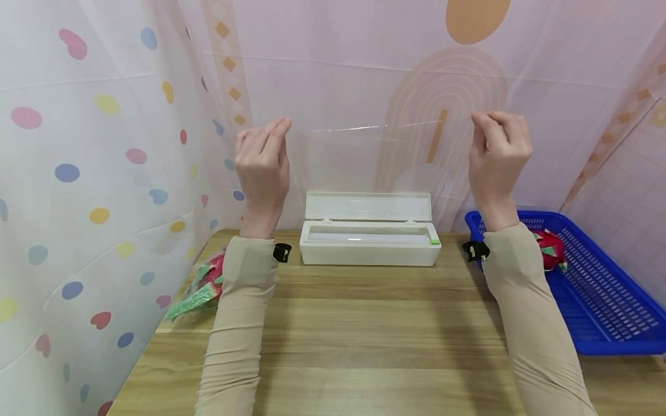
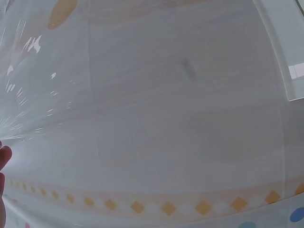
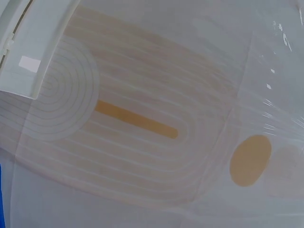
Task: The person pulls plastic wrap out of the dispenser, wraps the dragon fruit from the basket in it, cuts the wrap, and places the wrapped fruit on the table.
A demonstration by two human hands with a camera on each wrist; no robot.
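Note:
A sheet of clear cling film (image 1: 348,129) is stretched between my two raised hands, its top edge glinting. My left hand (image 1: 262,155) pinches one corner, and my right hand (image 1: 499,151) pinches the other. In the left wrist view, creases in the film (image 2: 35,126) run to the fingertips (image 2: 4,156) at the left edge. The right wrist view shows film creases (image 3: 275,114) but not the hand. Behind and below the hands, a white cling film dispenser (image 1: 369,255) stands on the table with its lid (image 1: 368,207) up and a roll inside.
A blue basket (image 1: 614,346) at the right holds a red and green dragon fruit (image 1: 550,249), partly hidden by my right sleeve. Red and green things in clear film (image 1: 200,292) lie at the left, partly behind my left sleeve. Curtains (image 1: 333,86) hang behind the wooden table (image 1: 359,323).

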